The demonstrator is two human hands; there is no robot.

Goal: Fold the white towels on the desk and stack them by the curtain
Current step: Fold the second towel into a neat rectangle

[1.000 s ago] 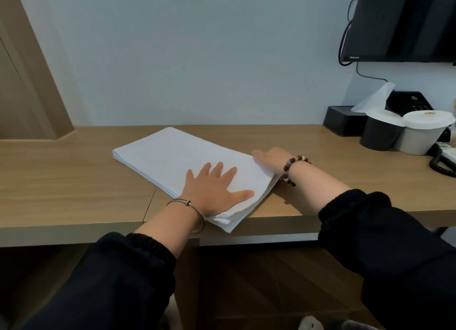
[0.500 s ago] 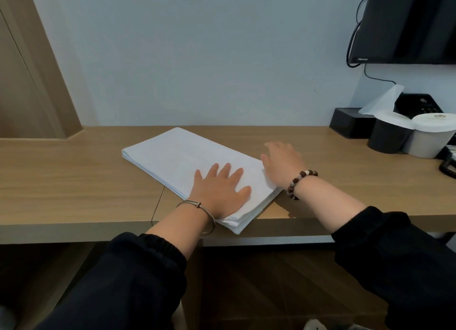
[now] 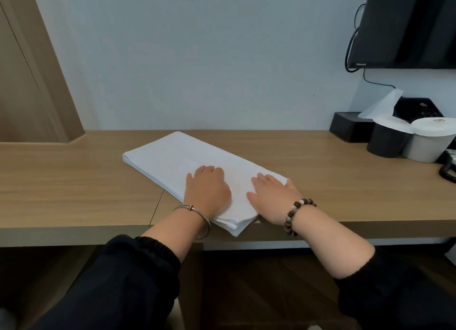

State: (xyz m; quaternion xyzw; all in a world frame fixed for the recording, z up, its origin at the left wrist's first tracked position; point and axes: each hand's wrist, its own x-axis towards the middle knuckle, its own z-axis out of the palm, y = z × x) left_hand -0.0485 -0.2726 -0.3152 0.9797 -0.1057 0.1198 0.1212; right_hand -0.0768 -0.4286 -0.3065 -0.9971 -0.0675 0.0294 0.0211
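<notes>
Towel (image 3: 177, 157), white and folded into a long layered strip, lies slantwise on the desk (image 3: 74, 181) with its near corner just over the front edge. The left hand (image 3: 208, 191) rests on it with fingers bent, so I cannot tell whether they pinch cloth, and the right hand (image 3: 271, 196) lies flat with fingers spread on its right end. I judge the folding partly done, with a crosswise fold and the move to the curtain left. I count one towel, two hands, two lidded tubs (image 3: 387, 142) and one tissue box (image 3: 350, 126) at the right back corner; no curtain or stack shows.
</notes>
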